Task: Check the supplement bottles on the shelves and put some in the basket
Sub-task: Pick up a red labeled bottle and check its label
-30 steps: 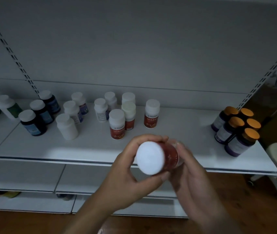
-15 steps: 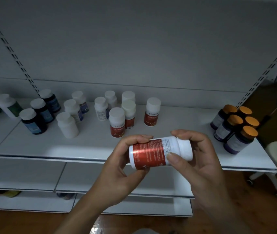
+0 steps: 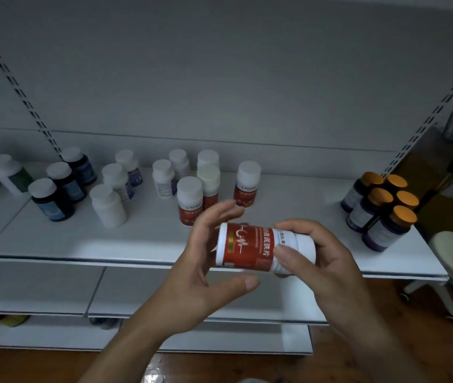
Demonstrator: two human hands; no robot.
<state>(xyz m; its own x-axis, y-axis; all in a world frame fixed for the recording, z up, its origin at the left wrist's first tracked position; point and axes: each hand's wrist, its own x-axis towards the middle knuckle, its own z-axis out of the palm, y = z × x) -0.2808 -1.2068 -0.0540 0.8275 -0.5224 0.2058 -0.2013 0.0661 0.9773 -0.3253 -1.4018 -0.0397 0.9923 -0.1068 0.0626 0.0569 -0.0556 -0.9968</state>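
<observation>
Just in front of the white metal shelf (image 3: pixel 150 239), level with its front edge, a white plastic supplement bottle with a red label (image 3: pixel 250 248) lies on its side in the air between both hands. Its white screw cap (image 3: pixel 306 246) points to the person's right. The right hand (image 3: pixel 330 272) grips the bottle at the neck and cap, with thumb and fingers (image 3: pixel 297 226) curled round from opposite sides. The left hand (image 3: pixel 200 272) is loose at the base end, its fingers spread and its thumb below and clear of the bottle. Whether its palm touches the base I cannot tell. Matching red-labelled bottles (image 3: pixel 189 200) stand upright on the shelf behind.

The bottle is probably light and rigid, so a firm pinch should not dent it. The glossy label looks smooth and might slip under a pinch across the barrel. The step between shoulder and cap likely gives surer purchase, as would a full wrap round the middle. No basket is in view.
</observation>
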